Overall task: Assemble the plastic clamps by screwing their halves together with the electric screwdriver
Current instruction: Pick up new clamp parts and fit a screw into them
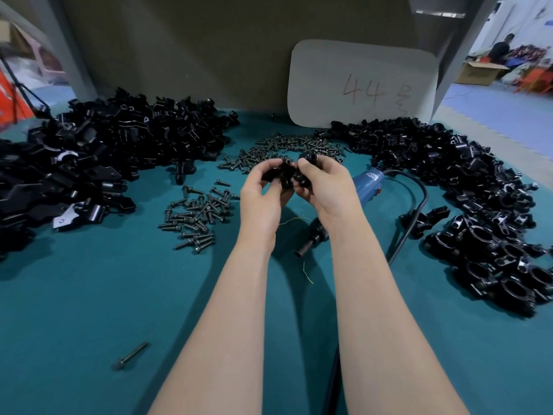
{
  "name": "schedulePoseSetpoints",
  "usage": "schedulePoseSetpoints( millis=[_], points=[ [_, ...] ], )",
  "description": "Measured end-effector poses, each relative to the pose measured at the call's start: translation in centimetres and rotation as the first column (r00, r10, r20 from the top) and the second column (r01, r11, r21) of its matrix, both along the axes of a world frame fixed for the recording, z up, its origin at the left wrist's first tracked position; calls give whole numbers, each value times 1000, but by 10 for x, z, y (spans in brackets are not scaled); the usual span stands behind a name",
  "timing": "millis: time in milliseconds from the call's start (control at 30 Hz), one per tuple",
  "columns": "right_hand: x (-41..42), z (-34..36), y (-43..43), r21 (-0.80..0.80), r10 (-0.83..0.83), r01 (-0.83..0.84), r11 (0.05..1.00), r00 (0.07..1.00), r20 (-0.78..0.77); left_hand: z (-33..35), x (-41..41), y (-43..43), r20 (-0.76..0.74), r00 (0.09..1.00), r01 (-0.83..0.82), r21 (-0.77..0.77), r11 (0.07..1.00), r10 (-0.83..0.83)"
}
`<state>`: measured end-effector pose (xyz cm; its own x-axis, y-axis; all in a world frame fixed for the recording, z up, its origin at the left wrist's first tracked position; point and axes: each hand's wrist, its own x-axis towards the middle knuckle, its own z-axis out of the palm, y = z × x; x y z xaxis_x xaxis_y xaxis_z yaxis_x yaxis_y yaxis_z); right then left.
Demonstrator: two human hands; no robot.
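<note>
The clamp halves (284, 174) are held in the air above the middle of the table (89, 295), pressed together between both hands. The left hand (263, 190) curls its fingers around the left-hand piece, thumb on top. The right hand (321, 184) grips the right-hand piece with curled fingers, and a round black end sticks out above its knuckles. How the two pieces mate cannot be told, as the fingers cover the joint.

The electric screwdriver (366, 183) lies on the teal surface just under the right forearm, blue body away from the person and dark nose toward them. Its black cable (419, 205) loops off to the right.

Beyond the hands lies the far heap of screws (287, 148). A smaller scatter of screws (197, 215) sits left of the left wrist, and a lone screw (130, 356) lies well apart, near the person.

The left pile (104, 151) of black parts and the right pile (466, 205) lie loose on the table. A white card (362, 85) marked "44" leans at the back.

On the floor far to the right stands an open cardboard box (478, 74); its contents cannot be made out.
</note>
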<state>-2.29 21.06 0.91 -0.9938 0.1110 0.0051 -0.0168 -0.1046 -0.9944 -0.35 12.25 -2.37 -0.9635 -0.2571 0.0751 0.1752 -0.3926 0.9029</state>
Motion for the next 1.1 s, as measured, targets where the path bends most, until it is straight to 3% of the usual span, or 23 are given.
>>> schedulePoseSetpoints(
  millis=[267,400,500,633,700,833,933,1100],
  points=[
    [-3,-8,0,73,4,-1,997,999,-34,-1,-5,2,61,998,25,100,995,-31],
    [-1,-4,2,-63,37,-38,997,999,-10,0,-6,-2,76,993,63,324,944,-92],
    [-2,-3,2,12,-6,6,1000,1000,-20,1,-6,-4,74,990,83,405,911,-123],
    [-3,-6,0,369,-72,101,924,993,-90,1,-6,0,137,983,68,360,931,-125],
    [-2,-5,-2,474,-54,106,874,991,-121,0,-7,0,166,979,56,342,938,-119],
    [-1,1,-4,672,116,-36,740,990,-75,-3,-6,1,167,978,94,180,979,-124],
    [-1,3,-2,686,147,-74,724,988,-49,-2,-5,1,184,977,99,71,993,-111],
    [1,3,1,470,83,-45,882,995,-60,-2,-5,0,203,979,16,-8,1000,-14]
  ],
)
